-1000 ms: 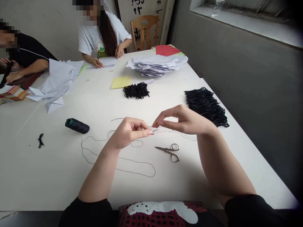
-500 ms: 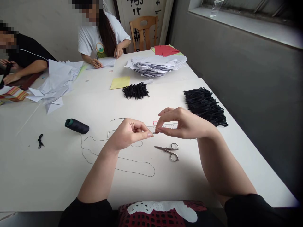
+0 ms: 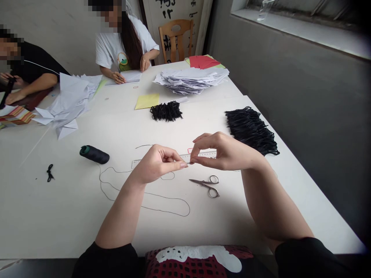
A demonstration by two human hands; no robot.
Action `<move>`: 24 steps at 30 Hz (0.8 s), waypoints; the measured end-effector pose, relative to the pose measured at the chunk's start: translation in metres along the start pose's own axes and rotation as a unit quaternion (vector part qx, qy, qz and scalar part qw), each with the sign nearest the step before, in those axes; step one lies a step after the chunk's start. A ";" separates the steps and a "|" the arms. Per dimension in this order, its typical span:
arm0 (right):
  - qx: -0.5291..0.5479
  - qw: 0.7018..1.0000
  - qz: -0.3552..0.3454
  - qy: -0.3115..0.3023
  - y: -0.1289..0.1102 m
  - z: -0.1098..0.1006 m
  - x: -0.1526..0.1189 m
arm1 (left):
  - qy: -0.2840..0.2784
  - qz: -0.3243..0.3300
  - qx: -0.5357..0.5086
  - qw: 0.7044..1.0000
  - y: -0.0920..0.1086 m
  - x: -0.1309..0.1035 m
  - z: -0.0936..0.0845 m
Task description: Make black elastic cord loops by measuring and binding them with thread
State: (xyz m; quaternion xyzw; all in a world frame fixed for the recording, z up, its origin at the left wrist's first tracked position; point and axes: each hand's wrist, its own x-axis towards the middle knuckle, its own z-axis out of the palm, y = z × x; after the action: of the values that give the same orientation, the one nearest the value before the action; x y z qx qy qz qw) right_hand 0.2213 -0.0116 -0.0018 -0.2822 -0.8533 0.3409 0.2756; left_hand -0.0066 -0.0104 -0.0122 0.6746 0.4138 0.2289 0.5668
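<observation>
Thumb and finger of my left hand (image 3: 160,164) pinch a dark thread (image 3: 189,163). My right hand (image 3: 223,150) pinches the same thread just to the right, fingertips nearly meeting. Under both hands lies a clear ruler (image 3: 185,156), partly covered by them. Small metal scissors (image 3: 205,184) rest on the white table just below the hands, blades pointing left. A spool of black thread (image 3: 95,154) lies on its side at the left, and loose thread (image 3: 171,197) loops from it across the table beneath my left wrist.
Bundles of black cord loops (image 3: 166,111) and longer black loops (image 3: 251,129) lie farther back. Behind are a yellow pad (image 3: 147,101) and a paper stack (image 3: 191,81). A small black knotted cord (image 3: 50,173) lies at left. Two people sit across the table beside folded papers (image 3: 72,96).
My hands have barely moved; both keep their pinch on the thread. At far left, the co-worker in black has shifted a dark object in their hands.
</observation>
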 end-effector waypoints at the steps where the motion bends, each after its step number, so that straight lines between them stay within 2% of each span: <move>1: -0.003 1.000 -0.006 0.000 0.001 0.000 0.000 | 0.000 0.001 0.001 1.000 0.000 0.000 0.000; 6: -0.014 1.000 -0.016 0.003 0.002 0.001 0.001 | -0.003 0.000 0.004 1.000 0.000 -0.001 -0.001; 10: 0.010 1.000 0.003 0.002 0.000 -0.001 0.000 | -0.002 0.000 -0.005 1.000 0.000 -0.001 -0.002; 12: 0.042 0.998 0.033 0.019 -0.001 -0.002 0.000 | 0.020 0.012 -0.028 0.999 0.001 0.000 -0.001; 14: 0.099 0.990 0.076 0.064 0.000 -0.001 0.001 | 0.075 0.039 -0.063 0.994 0.001 0.002 0.001; 16: 0.193 0.968 0.114 0.110 0.002 0.004 0.004 | 0.142 0.066 -0.107 0.982 0.000 0.005 0.005; 18: 0.305 0.933 0.135 0.136 0.006 0.013 0.010 | 0.189 0.078 -0.149 0.968 0.000 0.008 0.010; 20: 0.396 0.892 0.149 0.161 0.010 0.025 0.017 | 0.210 0.078 -0.180 0.958 -0.001 0.010 0.014; 24: 0.506 0.814 0.193 0.213 0.014 0.047 0.030 | 0.225 0.076 -0.210 0.948 -0.005 0.013 0.019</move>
State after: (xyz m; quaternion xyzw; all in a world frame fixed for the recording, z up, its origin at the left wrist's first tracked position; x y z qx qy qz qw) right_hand 0.1738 -0.0026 -0.0329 -0.3276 -0.4086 0.7017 0.4830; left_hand 0.0142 -0.0107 -0.0235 0.5008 0.4204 0.4989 0.5688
